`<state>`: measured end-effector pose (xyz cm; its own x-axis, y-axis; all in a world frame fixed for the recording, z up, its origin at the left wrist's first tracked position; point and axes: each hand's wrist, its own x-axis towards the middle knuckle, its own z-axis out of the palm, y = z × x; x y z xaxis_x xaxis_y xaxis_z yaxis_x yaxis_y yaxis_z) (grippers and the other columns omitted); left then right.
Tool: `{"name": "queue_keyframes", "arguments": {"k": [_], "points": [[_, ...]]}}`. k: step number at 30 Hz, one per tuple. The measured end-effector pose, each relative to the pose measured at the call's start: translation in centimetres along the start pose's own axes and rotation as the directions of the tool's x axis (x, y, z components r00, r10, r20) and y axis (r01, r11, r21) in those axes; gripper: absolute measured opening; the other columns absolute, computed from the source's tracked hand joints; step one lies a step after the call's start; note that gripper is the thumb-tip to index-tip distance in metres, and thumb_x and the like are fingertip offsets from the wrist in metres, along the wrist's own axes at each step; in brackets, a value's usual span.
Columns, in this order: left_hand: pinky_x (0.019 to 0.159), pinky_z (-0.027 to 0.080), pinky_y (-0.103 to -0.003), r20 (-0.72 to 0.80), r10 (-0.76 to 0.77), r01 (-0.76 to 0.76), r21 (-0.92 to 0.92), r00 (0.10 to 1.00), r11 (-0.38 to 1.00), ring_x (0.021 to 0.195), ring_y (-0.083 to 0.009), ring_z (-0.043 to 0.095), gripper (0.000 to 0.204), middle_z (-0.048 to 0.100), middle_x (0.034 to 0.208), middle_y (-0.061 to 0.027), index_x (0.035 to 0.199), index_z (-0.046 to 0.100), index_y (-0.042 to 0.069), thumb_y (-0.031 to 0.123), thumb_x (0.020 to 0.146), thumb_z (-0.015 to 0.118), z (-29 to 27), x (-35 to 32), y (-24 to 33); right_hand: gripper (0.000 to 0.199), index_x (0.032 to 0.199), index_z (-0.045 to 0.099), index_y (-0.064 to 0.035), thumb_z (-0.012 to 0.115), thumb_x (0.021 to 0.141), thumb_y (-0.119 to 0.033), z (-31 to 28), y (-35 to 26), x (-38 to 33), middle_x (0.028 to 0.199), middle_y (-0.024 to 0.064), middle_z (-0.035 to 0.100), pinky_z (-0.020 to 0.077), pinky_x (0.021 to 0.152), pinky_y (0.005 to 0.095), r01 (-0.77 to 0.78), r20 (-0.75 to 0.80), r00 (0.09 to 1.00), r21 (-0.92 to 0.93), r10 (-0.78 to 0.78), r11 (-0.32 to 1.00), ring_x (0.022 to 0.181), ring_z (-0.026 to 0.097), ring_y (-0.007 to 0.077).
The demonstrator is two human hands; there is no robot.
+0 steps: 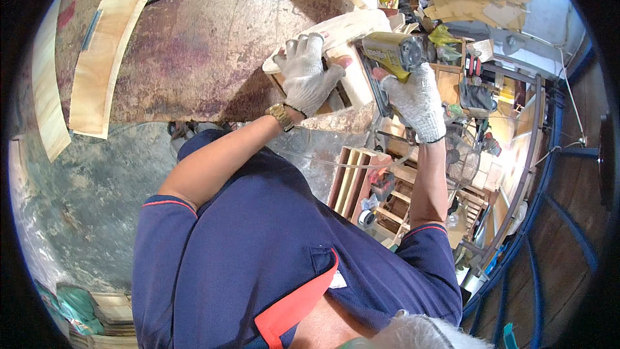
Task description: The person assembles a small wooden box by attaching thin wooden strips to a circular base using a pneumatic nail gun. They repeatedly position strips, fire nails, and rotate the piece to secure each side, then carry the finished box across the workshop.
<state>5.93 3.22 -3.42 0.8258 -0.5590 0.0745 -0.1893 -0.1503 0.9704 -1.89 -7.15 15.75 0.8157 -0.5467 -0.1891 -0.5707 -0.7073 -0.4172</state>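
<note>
Gripping yellow tool (387, 50) jutting beyond curled right hand (416, 100), with handle hidden and left hand (309, 72) spread on wooden frame (356, 81) at table's (213, 58) near edge.

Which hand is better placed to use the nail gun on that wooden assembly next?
Probably the right hand: it holds the yellow-and-black nail gun right beside the wooden assembly. The left hand lies spread over that assembly, so it seems better suited to steadying it.
</note>
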Motion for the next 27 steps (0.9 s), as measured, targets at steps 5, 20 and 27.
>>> {"name": "queue_keyframes", "arguments": {"k": [5,20,27], "points": [[0.108,0.035,-0.054,-0.232,0.064,-0.056,0.040,0.971,0.998,0.125,-0.0382,0.051,0.093,0.056,0.136,-0.0181,0.140,0.051,0.005,0.060,0.074,0.086,0.2,-1.4,0.1,0.034,0.118,0.072,0.0013,0.076,0.090,-0.017,0.2,0.5,0.3,0.101,0.0182,0.078,0.0570,0.082,0.0397,0.011,-0.046,0.999,-0.103,-0.016,0.995,0.091,0.075,0.0249],[0.101,0.051,-0.045,0.326,-0.449,0.554,-0.523,0.832,0.647,0.117,-0.0388,0.068,0.094,0.067,0.124,-0.0307,0.139,0.039,-0.012,0.046,0.082,0.086,0.7,-3.4,3.6,0.034,0.117,0.073,0.0014,0.078,0.090,-0.019,0.5,-0.2,-0.6,0.097,0.0168,0.078,0.0567,0.079,0.0383,-0.063,-0.040,0.997,-0.031,0.062,0.998,0.086,0.074,0.0206],[0.097,0.053,-0.045,0.291,-0.424,0.511,-0.383,0.858,0.770,0.113,-0.0435,0.068,0.090,0.069,0.119,-0.0321,0.137,0.041,-0.012,0.050,0.086,0.080,1.5,-3.4,2.5,0.037,0.120,0.071,0.0017,0.079,0.089,-0.018,1.7,0.4,-0.8,0.099,0.0165,0.078,0.0571,0.079,0.0381,0.043,-0.055,0.998,0.027,-0.041,0.999,0.089,0.074,0.0209]]}}
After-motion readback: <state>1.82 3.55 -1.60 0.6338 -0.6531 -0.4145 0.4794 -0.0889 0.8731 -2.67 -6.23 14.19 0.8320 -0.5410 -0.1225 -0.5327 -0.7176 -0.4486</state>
